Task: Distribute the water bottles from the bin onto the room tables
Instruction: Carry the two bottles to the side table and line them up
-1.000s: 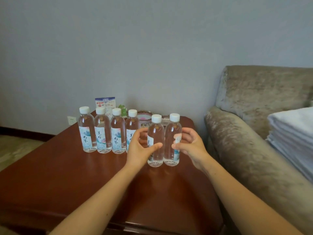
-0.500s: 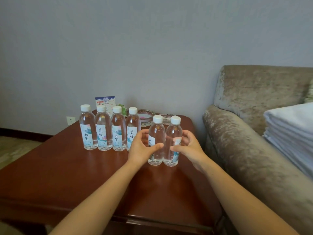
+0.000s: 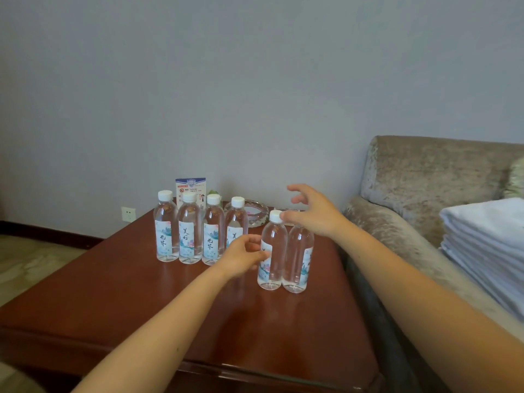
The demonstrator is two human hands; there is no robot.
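Upright on the counter (image 3: pixel 113 293) stood two bottles (image 3: pixel 285 251), touching, set apart from a row of four (image 3: pixel 198 234) nearer the wall. Left hand (image 3: pixel 245 255) curled loosely beside the near bottle's label — whether it gripped, I could not tell. Right hand (image 3: pixel 313 212) hovered over the far bottle's cap, fingers spread, holding nothing. Seemingly the step was lining up the pair; next would call for a gentle slide into the row — no toppling. Towels (image 3: pixel 487 251) lay on the sofa (image 3: pixel 425 177).

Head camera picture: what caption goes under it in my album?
Six water bottles stand on a wooden table, two hands reaching.
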